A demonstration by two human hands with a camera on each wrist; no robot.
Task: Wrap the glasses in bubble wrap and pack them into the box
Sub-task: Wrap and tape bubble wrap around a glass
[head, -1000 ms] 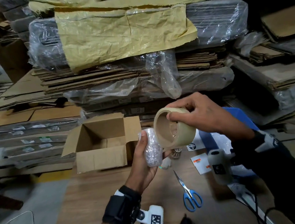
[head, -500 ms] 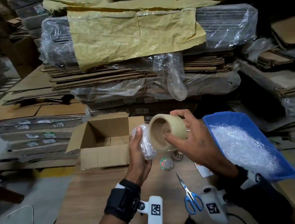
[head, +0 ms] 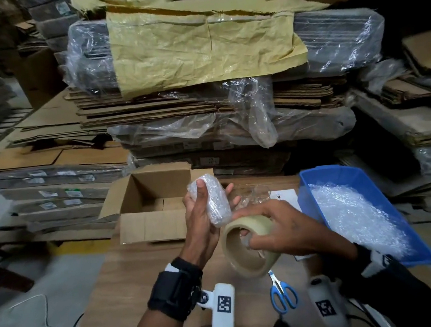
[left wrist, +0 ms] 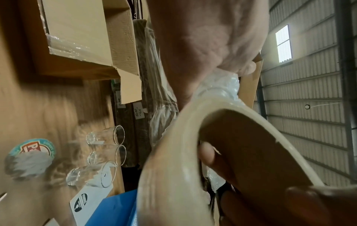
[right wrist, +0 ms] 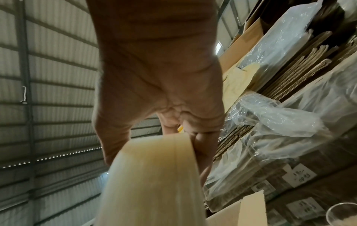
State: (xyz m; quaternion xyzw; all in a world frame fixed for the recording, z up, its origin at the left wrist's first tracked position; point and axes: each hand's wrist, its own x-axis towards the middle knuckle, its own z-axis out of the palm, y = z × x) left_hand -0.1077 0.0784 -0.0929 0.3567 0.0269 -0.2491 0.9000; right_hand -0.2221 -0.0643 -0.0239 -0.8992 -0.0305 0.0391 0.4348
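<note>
Since half a second back your right hand (head: 279, 229) has dropped the tape roll (head: 249, 248) from level with the bundle to below it, nearer you; the bundle has tipped more upright in your left hand (head: 200, 216).

Left grip: thumb and fingers curled round the bubble-wrapped glass (head: 212, 202), held in the air above the bench (head: 145, 267), just in front of the box's near right corner. Its lower end touches or nearly touches the roll's rim; I can't tell which.

Right grip: closed on the tape roll, fingers hooked through the core, thumb side over the outer face. Right wrist view shows the roll (right wrist: 154, 175) blurred close to the lens, nothing more.

Cardboard box (head: 152, 227) sits open at the far left of the bench, flaps out; what shows of the inside looks bare.

Three bare glasses (left wrist: 105, 135) stand in a row near the far edge, between the box and the blue bin (head: 311, 184); left wrist view shows them clearest. The bin sits at the right edge with loose bubble wrap (head: 355, 219) in it.

Blue-handled scissors (head: 282, 294) lie near the near edge, below the roll. A round sticker (left wrist: 31, 152) and a white card (left wrist: 86, 200) lie flat by the glasses.
</note>
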